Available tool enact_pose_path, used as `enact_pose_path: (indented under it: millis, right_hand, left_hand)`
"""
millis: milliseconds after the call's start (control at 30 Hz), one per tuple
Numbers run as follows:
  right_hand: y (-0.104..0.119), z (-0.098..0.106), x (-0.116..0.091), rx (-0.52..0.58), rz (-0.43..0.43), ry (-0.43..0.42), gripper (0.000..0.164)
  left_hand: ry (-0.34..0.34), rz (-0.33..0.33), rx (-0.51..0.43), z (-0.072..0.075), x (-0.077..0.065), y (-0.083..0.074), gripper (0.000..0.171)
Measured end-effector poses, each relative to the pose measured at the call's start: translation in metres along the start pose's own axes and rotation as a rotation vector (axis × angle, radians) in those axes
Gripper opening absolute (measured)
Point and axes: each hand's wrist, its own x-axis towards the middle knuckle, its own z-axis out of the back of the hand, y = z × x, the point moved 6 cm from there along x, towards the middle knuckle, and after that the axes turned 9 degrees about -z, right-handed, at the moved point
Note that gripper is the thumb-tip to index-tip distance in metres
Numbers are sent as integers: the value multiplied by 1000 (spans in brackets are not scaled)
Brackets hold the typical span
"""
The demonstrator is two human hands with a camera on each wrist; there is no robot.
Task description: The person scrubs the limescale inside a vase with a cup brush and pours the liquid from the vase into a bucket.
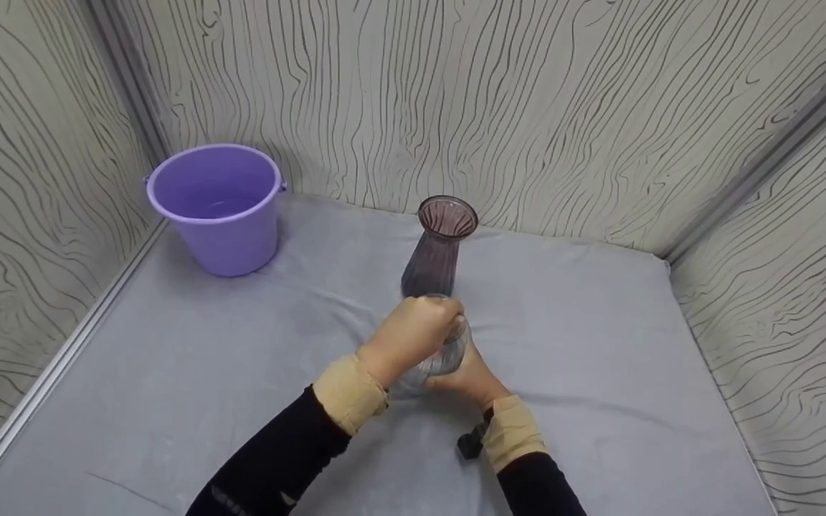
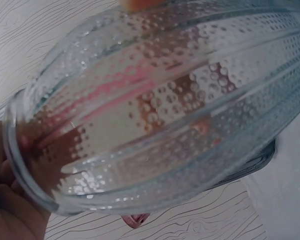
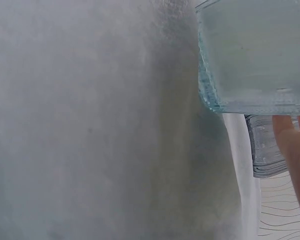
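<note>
A clear glass vase (image 2: 190,130) with a dimpled, ribbed wall is tilted between the two hands above the cloth. The left hand (image 1: 416,333) is curled at its mouth, and in the left wrist view the curled fingers lie by the rim. Through the glass shows a pink stick (image 2: 102,100), running inward from that hand; its far end is unclear. My right hand (image 1: 467,376) grips the vase's body from the right, fingers partly hidden. The thick glass base faces the right wrist camera. A purple glass vase (image 1: 432,261) stands just beyond the hands.
A purple bucket (image 1: 237,244) stands at the back left. Grey cloth (image 1: 585,344) covers the table. Wood-grain patterned walls (image 1: 528,107) enclose the back and both sides, and a metal rail (image 1: 69,358) runs along the left edge.
</note>
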Motion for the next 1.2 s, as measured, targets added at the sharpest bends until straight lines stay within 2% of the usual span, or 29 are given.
enact_pose_path:
  millis: [300, 667, 867, 967, 1033, 1200]
  right_hand:
    - [0, 0, -2, -5, -25, -7, 138]
    - [1, 0, -2, 2, -23, -20, 144]
    - [0, 1, -1, -18, -3, -13, 147]
    - [-1, 2, -2, -18, -36, -22, 145]
    - [-2, 1, -2, -5, -73, -25, 143]
    - [-4, 1, -4, -5, -106, -44, 141]
  left_hand:
    - [-33, -84, 90, 2, -4, -5, 9]
    - [-141, -131, 140, 5, -9, -3, 5]
    - [-132, -115, 192, 11, -8, -3, 8]
    - [-98, -133, 156, 9, -7, -6, 2]
    - [-72, -141, 121, 6, -6, -8, 5]
    - [-52, -107, 72, 1, -5, -6, 9]
